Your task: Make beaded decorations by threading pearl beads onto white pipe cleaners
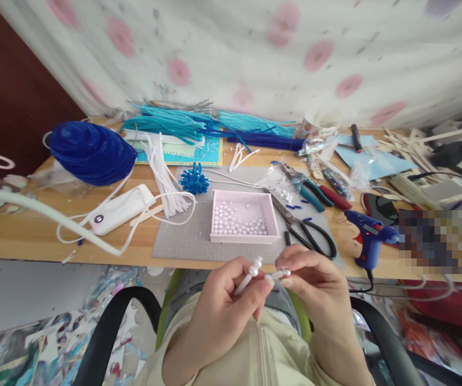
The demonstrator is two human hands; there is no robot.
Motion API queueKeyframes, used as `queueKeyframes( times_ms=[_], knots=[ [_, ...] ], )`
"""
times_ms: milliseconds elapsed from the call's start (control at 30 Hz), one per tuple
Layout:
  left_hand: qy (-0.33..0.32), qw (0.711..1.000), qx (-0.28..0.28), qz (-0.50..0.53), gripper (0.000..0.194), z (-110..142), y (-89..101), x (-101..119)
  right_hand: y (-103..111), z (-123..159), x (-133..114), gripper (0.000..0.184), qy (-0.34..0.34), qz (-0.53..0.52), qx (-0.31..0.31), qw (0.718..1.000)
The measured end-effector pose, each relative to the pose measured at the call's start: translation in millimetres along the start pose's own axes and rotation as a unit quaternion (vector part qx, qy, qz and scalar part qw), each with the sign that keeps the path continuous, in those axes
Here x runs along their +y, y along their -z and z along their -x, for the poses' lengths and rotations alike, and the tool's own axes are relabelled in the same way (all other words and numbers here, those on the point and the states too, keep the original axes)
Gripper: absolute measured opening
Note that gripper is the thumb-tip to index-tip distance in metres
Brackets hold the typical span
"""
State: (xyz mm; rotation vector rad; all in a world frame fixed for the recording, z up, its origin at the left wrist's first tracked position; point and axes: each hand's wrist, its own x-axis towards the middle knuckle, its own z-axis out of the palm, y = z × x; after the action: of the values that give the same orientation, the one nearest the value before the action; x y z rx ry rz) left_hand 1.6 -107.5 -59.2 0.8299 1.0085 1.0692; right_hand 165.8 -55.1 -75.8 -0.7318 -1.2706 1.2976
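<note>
Between the fingers of my left hand (231,303) is a white pipe cleaner (245,283) with pearl beads threaded near its tip. My right hand (315,284) pinches another beaded white end (280,274) close beside it; whether both ends belong to one piece is hidden by the fingers. Both hands are held above my lap, just in front of the table edge. Beyond them a pink open box (245,236) holds many loose pearl beads (235,221). Black-handled scissors (305,230) lie to the right of the box.
A blue glue gun (370,236) stands at the right, near pliers (307,187). Blue pipe cleaners (170,123), white ones (164,177) and a dark blue bundle (90,153) lie at the back and left. A white device (122,209) with a looping cord sits left on the table.
</note>
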Motion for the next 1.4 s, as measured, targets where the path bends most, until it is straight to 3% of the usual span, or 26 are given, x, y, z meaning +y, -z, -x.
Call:
queueKeyframes(
  times_ms=[267,567,900,1100,1267,1400],
  knots=[
    [0.017,1.0,-0.007,-0.009,0.026,3.1,-0.1,2.1,2.2,-1.5,-6.7,0.007,0.034,0.069,-0.022,0.997],
    [0.048,0.993,-0.028,-0.107,0.026,5.2,6.7,10.2,19.9,-8.7,-22.0,0.012,0.134,0.217,-0.134,0.958],
    [0.055,0.983,-0.044,-0.172,0.025,4.1,9.1,12.0,22.0,-11.7,-32.1,0.021,0.117,0.286,-0.217,0.926],
    [0.062,0.99,-0.085,-0.096,0.027,-2.3,7.7,5.5,22.3,-10.1,-23.0,0.019,0.104,0.236,-0.212,0.943],
    [0.054,0.994,-0.091,0.02,0.037,-12.5,3.1,-7.3,19.2,-5.7,-10.8,0.017,0.05,0.165,-0.12,0.978],
    [0.054,0.996,-0.066,0.032,0.043,-14.9,0.7,-10.8,16.3,-0.8,-5.0,0.013,0.03,0.132,-0.073,0.988]
  ],
)
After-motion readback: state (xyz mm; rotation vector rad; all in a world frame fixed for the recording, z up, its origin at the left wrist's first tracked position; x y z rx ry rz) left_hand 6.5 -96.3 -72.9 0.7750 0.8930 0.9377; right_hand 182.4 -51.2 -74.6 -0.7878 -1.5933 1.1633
